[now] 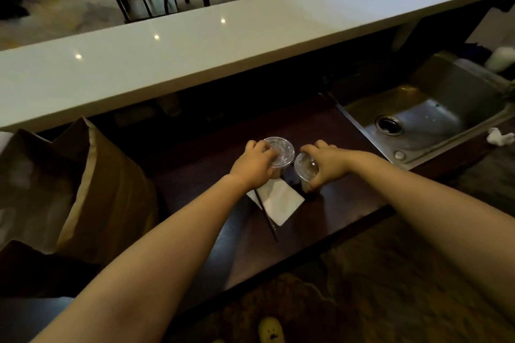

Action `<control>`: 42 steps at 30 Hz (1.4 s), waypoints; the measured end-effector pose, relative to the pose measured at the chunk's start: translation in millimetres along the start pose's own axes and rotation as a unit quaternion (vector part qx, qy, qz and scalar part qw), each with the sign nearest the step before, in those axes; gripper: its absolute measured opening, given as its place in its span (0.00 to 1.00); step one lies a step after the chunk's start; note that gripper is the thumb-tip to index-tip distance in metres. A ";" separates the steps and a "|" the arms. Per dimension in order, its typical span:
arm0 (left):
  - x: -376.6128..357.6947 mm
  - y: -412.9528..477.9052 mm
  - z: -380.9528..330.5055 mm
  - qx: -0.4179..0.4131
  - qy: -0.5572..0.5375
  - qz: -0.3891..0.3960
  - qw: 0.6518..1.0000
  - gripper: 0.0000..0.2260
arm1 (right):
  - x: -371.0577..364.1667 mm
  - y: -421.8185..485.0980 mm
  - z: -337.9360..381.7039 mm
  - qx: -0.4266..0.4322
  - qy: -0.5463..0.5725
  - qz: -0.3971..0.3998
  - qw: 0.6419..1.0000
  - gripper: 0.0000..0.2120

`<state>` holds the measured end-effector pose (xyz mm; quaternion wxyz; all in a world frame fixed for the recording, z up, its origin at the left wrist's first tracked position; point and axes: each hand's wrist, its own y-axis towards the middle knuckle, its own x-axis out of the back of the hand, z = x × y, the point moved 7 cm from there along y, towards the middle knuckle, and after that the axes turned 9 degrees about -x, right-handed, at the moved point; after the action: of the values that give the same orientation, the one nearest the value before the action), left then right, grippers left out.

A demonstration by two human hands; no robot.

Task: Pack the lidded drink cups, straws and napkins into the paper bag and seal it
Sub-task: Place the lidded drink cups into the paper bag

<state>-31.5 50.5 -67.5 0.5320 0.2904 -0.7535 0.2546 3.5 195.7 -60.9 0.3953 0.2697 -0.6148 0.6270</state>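
Both lidded cups stand on the dark work surface, side by side between the two hands.

1. The left hand is curled over the near left edge of the left cup, fingers wrapped on the clear lid.
2. The right hand grips the right cup from its right side, thumb and fingers bent round the lid rim.
3. The hands are apart, one clamped on each cup. Whether the two cups touch cannot be told.

A white napkin lies flat just in front of the cups, partly under the left wrist. A dark straw lies across its left edge, and its far end runs beneath the same wrist.

The paper bag stands open at the left, well apart from the cups (its left part is cut off by the frame edge, and its interior is too dim to read).

Cup bodies are largely hidden by lids and fingers, so their contents are hard to make out. A steel sink sits to the right.
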 end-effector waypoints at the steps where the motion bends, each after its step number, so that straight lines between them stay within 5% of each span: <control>1: 0.7 0.2 -0.4 0.002 -0.001 0.016 1.000 0.23 | 7.2 -2.4 1.7 0.002 0.001 0.002 1.000 0.49; 7: 11.2 -3.2 -14.5 -0.014 -0.050 0.120 0.991 0.34 | 73.9 -29.9 29.1 0.050 -0.004 -0.004 0.999 0.43; 10: 19.9 -12.9 -21.3 -0.005 -0.225 0.126 0.966 0.38 | 108.0 -44.7 49.4 0.074 0.001 0.002 0.997 0.41; 14: 57.7 -28.5 -28.7 0.033 -0.420 0.016 0.907 0.32 | 147.8 -66.5 79.2 0.094 0.017 0.013 0.995 0.40; 19: 131.4 -47.5 -9.6 0.076 -0.448 -0.178 0.873 0.31 | 198.2 -94.2 126.0 0.144 0.028 0.003 0.989 0.41; 24: 181.8 -85.3 15.7 0.104 -0.484 -0.241 0.835 0.28 | 232.5 -109.1 184.0 0.182 0.024 0.020 0.983 0.37; 33: 249.8 -178.5 73.4 0.210 -0.385 -0.358 0.825 0.27 | 253.5 -128.9 316.3 0.323 -0.045 -0.008 0.945 0.38; 38: 276.8 -250.7 109.6 0.265 -0.248 -0.310 0.879 0.27 | 243.3 -149.6 377.3 0.402 -0.044 -0.033 0.914 0.38; 42: 279.8 -309.9 154.0 0.346 -0.111 -0.315 0.877 0.26 | 217.0 -151.0 410.9 0.422 -0.051 -0.002 0.905 0.38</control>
<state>13.2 -320.3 174.5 0.3624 0.7042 -0.5402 0.2845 -49.9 -183.4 242.8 0.2138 0.4444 -0.3114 0.8123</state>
